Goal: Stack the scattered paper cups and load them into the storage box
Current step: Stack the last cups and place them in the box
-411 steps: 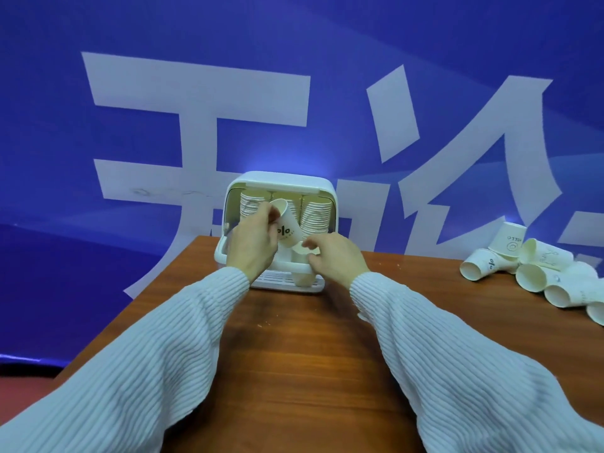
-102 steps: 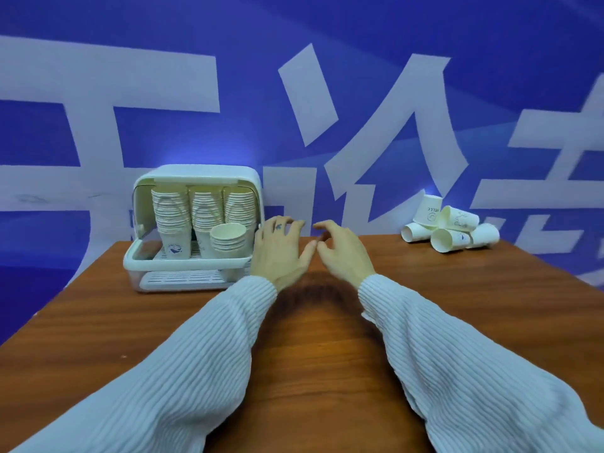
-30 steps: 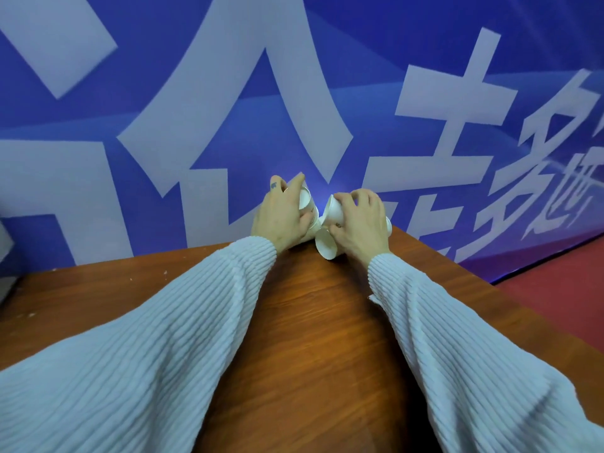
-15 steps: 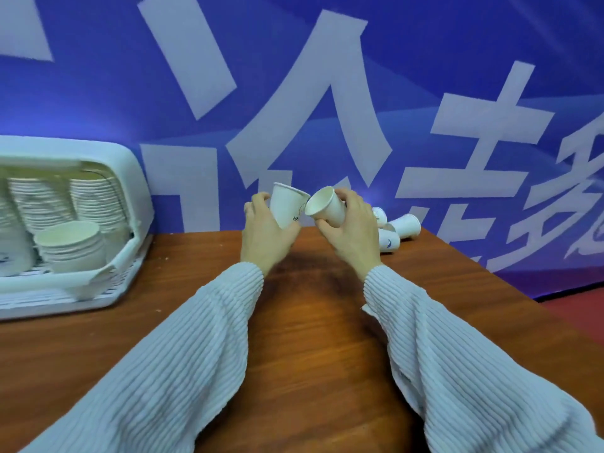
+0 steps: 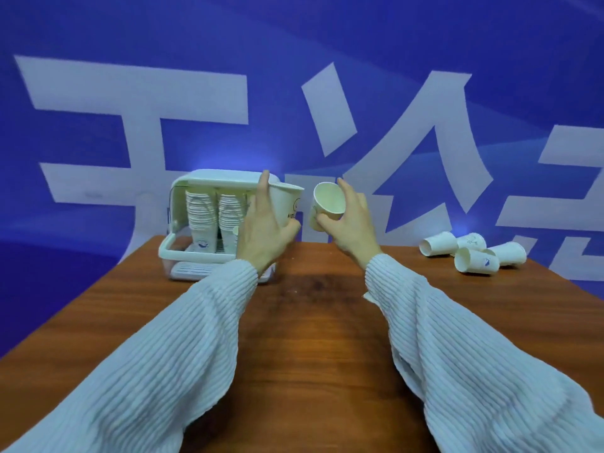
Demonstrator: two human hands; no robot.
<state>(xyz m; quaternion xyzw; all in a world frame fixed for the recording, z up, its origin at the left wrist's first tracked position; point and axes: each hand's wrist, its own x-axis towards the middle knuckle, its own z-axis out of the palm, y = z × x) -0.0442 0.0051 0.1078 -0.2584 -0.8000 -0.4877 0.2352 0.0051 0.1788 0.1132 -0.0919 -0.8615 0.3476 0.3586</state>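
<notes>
Both your hands have swung back toward the storage box [image 5: 209, 194], each carrying a paper cup. Your left hand [image 5: 264, 233] grips an upright cup [image 5: 287, 204] just in front of the box; your right hand [image 5: 349, 223] pinches a tilted cup [image 5: 328, 199], its mouth facing you. Four loose cups [image 5: 470, 251] lie on the desk [image 5: 313, 322] at far right. Stacks [image 5: 214, 212] fill the box.

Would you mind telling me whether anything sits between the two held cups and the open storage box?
Nothing visible blocks them. The left hand holds one cup just in front of the storage box; the right hand holds another cup beside it.
</notes>
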